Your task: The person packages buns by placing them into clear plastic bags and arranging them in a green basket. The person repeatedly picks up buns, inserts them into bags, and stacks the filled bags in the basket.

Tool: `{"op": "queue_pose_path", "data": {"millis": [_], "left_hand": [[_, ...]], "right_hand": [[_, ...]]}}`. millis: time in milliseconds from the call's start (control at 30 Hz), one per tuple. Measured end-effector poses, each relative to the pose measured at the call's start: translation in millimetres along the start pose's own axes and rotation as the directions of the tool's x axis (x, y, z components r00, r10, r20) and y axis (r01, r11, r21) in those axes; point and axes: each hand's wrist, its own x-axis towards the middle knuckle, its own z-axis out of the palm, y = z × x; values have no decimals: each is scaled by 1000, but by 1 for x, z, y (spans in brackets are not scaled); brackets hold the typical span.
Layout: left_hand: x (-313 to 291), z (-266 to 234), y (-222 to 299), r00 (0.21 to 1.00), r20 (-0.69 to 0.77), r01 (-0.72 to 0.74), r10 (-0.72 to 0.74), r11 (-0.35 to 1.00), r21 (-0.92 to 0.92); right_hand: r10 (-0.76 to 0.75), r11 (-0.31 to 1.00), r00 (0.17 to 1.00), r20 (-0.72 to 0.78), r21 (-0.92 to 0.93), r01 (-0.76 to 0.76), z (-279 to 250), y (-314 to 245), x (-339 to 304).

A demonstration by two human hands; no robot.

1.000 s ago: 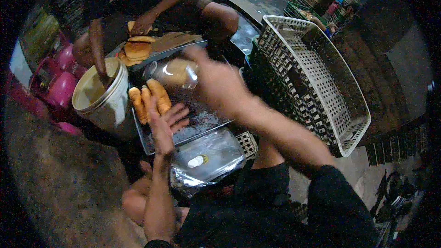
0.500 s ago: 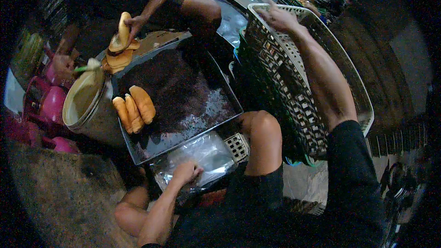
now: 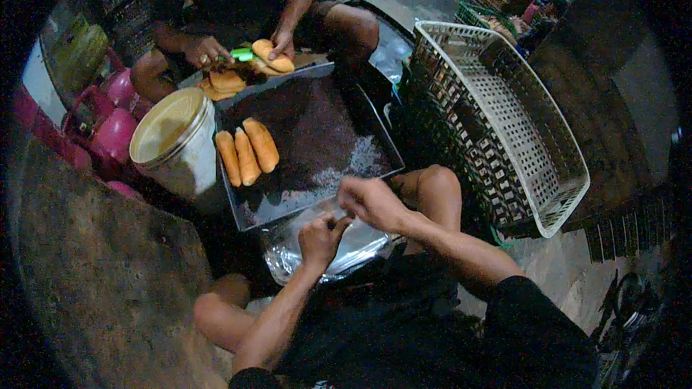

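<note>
Both my hands meet over a stack of clear plastic bags (image 3: 288,253) that lies in front of me. My left hand (image 3: 319,242) is closed, thumb against the curled fingers; whatever it pinches is too small to make out. Close by on the right, my right hand (image 3: 371,205) bends its fingers down toward the left thumb, blurred by motion. Beyond them sits a metal tray (image 3: 317,210) covered with dark sprinkles (image 3: 310,122). Three long bread rolls (image 3: 246,153) lie side by side at the tray's left.
Across the tray, a co-worker holds a split bun (image 3: 272,56) and a green-handled tool (image 3: 242,54) near more bread (image 3: 223,85). A white bucket (image 3: 189,162) stands left of the tray, by pink gas cylinders (image 3: 115,133). To my right is a white plastic crate (image 3: 530,166).
My right hand has left the crate's rim and come to my left hand above the plastic bags. The co-worker has brought the bun and green-handled tool together. The view has shifted.
</note>
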Motion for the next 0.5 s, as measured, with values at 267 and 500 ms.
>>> {"op": "queue_pose_path", "data": {"millis": [267, 500], "left_hand": [[40, -71, -15, 997, -59, -47, -57, 190, -981], [37, -65, -15, 970, 229, 243, -80, 352, -904]], "right_hand": [[625, 407, 778, -64, 877, -256, 1, 7, -22], [582, 573, 794, -176, 781, -247, -12, -12, 17]]}}
